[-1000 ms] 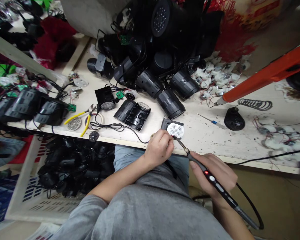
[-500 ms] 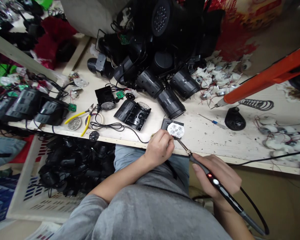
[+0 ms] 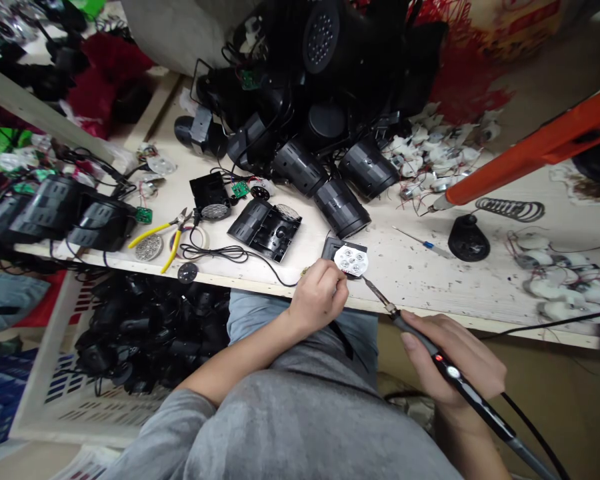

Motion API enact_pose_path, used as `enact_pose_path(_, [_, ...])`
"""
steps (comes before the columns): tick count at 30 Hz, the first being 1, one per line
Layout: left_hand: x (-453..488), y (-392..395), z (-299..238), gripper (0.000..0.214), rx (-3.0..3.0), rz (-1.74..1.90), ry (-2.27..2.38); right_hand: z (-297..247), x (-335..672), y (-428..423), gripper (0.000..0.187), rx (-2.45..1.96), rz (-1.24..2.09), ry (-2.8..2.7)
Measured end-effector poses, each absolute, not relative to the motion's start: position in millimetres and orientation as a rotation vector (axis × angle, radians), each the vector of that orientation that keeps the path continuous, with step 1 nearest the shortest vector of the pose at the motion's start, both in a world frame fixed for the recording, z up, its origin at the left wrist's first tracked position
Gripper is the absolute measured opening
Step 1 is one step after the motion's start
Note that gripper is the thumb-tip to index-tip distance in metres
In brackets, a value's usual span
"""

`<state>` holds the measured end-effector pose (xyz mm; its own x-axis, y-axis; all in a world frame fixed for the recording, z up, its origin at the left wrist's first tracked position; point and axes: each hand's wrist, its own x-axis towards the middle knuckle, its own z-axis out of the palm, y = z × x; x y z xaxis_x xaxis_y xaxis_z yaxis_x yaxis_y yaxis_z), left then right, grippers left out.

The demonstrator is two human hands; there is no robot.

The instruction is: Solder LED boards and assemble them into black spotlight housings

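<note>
Two hands are working apart, your left hand (image 3: 319,297) pinching the white multi-lens LED board (image 3: 351,261) over a black housing (image 3: 332,249) at center, your right hand (image 3: 453,357) holding a soldering iron (image 3: 473,393) just off it, any joints hidden, so what's done or left can't be told.

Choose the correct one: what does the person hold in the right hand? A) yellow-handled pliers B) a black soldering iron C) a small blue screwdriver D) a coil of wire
B: the right hand grips the black soldering iron, its metal tip pointing toward the white LED board.

Gap between right hand (image 3: 453,357) and screwdriver (image 3: 429,245), black lamp housings (image 3: 341,208) blocking beyond
</note>
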<state>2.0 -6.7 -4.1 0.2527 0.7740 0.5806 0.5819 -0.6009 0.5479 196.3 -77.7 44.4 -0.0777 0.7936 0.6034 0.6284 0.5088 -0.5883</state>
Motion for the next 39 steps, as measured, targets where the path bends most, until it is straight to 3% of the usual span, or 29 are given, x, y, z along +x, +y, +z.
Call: enact_pose_path(39, [-0.2,-5.6,-6.0,0.011,2.250,1.260,1.244,43.8,185.8,-65.6,0.038,-1.154,0.253,-1.903])
